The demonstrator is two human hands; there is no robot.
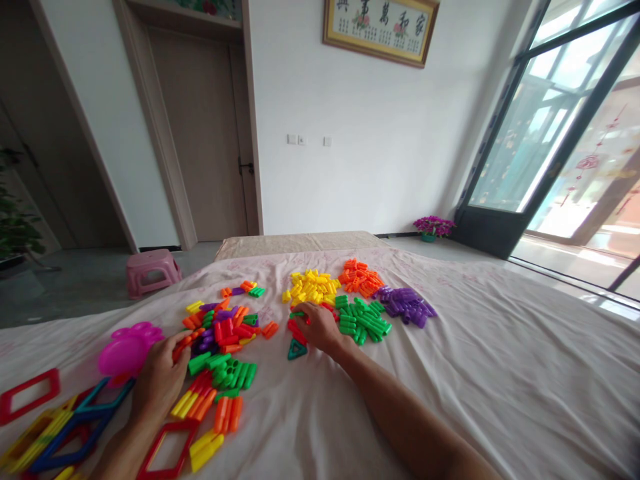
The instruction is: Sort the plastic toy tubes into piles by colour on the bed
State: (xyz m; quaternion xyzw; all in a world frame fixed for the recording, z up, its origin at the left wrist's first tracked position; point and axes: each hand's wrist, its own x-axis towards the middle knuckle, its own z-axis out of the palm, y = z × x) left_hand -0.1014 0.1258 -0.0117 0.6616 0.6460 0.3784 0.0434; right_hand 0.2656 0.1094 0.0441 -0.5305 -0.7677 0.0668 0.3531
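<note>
1. At the far left, magnetic-style frames, including a red frame [54,383] and a blue frame [61,460], lie beside a magenta dish [125,353].
2. The left hand [163,377] is partly curled at orange-red pieces [185,341] on the edge of the mixed pile [225,330]; whether it grips any, I cannot tell.
3. That mixed pile is unsorted: orange, purple, red, green and yellow tubes lie jumbled together. Nearer the person, green tubes [243,375] and small rows of other colours are only loosely grouped.
4. The right hand [317,327] is bent nearly closed, with a green piece [297,314] at its fingertips; a firm hold is unclear. Beneath and beside it are red pieces [296,331] and a green triangle [297,356].
5. Around and beyond it, the yellow pile [313,288], orange pile [361,278], green pile [363,320] and purple pile [407,305] look separated by colour. Overall, the grouping seems partly done, with much left on the left side.
</note>
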